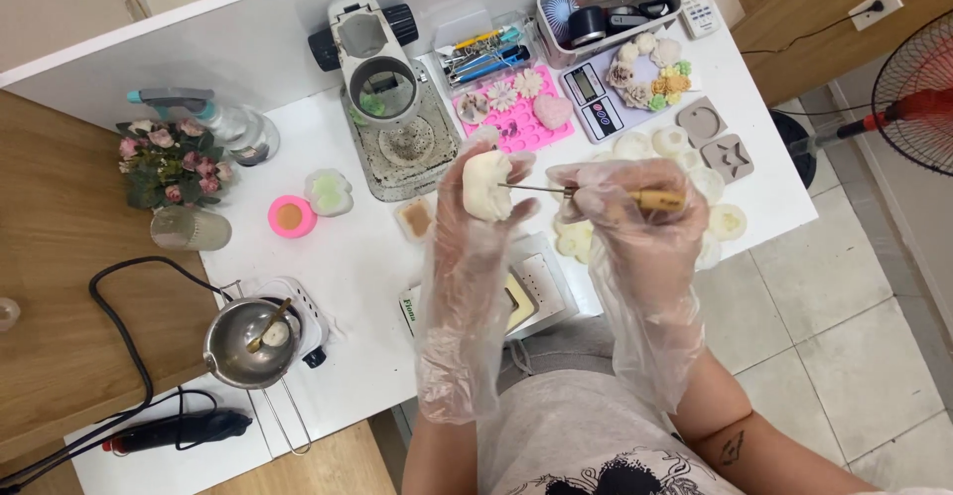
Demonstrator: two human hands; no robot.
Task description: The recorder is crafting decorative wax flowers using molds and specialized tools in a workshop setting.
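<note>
While I work over the white table [328,257], this is how things stand:

Left hand [476,207]: gloved, my fingers closed round a white flower-shaped piece [486,185], held up above the table's middle.
Right hand [620,207]: gloved, gripping a wooden-handled pick [596,195]; its metal tip touches the white piece.
Behind my hands: a pink mould [521,123] with pale cast flowers, and a small scale [593,100].
Right of my hands: more white flower pieces [727,221] lying on the table.
Left: a metal pot [248,341] with a spoon in it.
</note>
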